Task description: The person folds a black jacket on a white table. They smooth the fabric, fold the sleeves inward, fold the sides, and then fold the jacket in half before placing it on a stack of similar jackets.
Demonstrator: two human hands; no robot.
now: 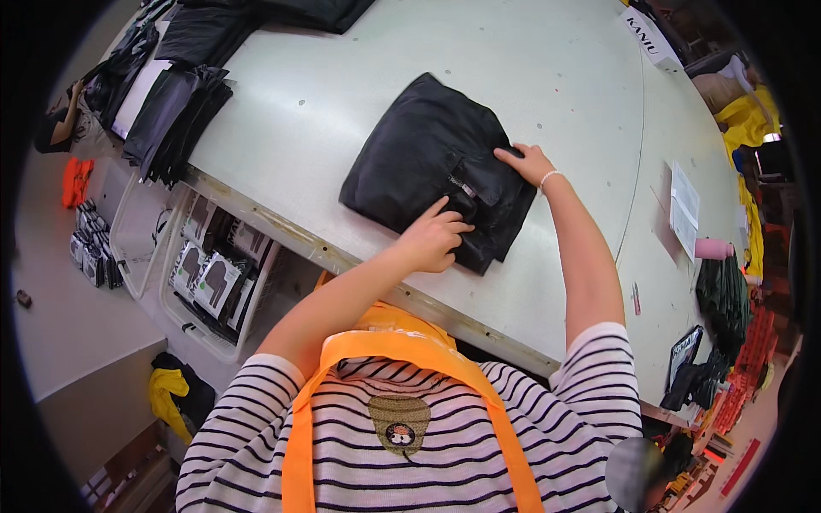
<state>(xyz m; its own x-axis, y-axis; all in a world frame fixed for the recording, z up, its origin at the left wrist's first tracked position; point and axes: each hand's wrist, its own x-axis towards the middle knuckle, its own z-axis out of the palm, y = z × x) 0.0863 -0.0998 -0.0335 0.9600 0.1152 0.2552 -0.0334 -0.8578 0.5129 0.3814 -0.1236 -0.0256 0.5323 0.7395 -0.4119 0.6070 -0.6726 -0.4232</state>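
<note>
A black folded garment [419, 145] of smooth, slightly shiny fabric lies on the pale table [573, 222] in front of me. Its lower right part has loose folds and a small light tag or fastening. My left hand [432, 238] rests at its near edge, index finger stretched onto the fabric and the other fingers loosely apart, holding nothing. At the garment's right edge, my right hand [528, 164] pinches the fabric between thumb and fingers. Some of its fingertips are hidden by the cloth.
Stacks of black garments [175, 115] overhang the table's left edge. A white crate [248, 333] of packaged goods stands below. Toward the right are an open booklet [683, 209], a pink thread spool [714, 249], a small thread snipper [635, 298] and a white box [650, 38]. People stand farther off.
</note>
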